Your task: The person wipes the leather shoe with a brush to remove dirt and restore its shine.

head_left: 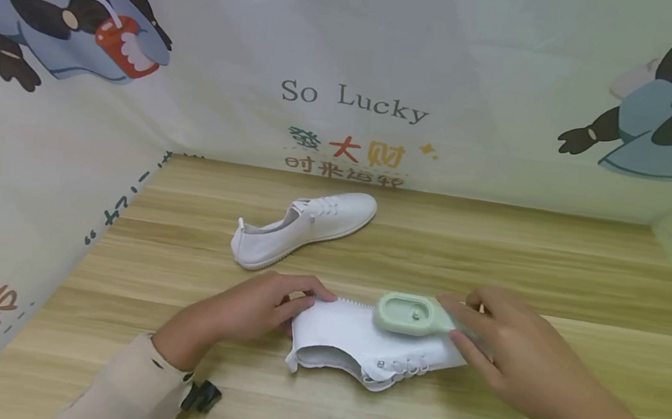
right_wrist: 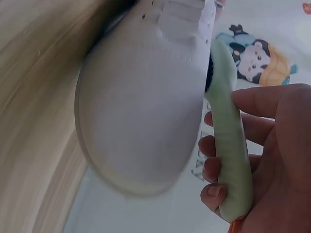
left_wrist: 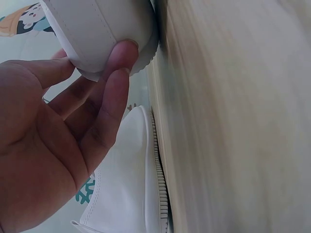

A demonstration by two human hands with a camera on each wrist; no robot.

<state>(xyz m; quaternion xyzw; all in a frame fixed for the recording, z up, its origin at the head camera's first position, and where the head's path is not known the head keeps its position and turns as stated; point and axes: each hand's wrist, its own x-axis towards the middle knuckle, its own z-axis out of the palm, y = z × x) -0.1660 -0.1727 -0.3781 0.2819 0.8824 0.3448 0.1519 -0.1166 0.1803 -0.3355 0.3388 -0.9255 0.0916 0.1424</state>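
A white lace-up shoe [head_left: 334,330] lies on its side, its laces facing the front of the table. My left hand [head_left: 262,308] grips its heel, thumb and fingertips pinching the back edge by the sole in the left wrist view. In my right hand [head_left: 506,353] is a pale green brush [head_left: 405,314], fingers curled round its handle [right_wrist: 231,160]. The brush head lies against the upward side of the shoe, dark bristles showing at the shoe's edge in the right wrist view. Its oval back has a clear window.
A second white shoe [head_left: 309,227] stands upright behind the first, toe pointing to the back right. The wood-grain table [head_left: 523,258] meets a printed cloth backdrop [head_left: 235,53] at the back and both sides.
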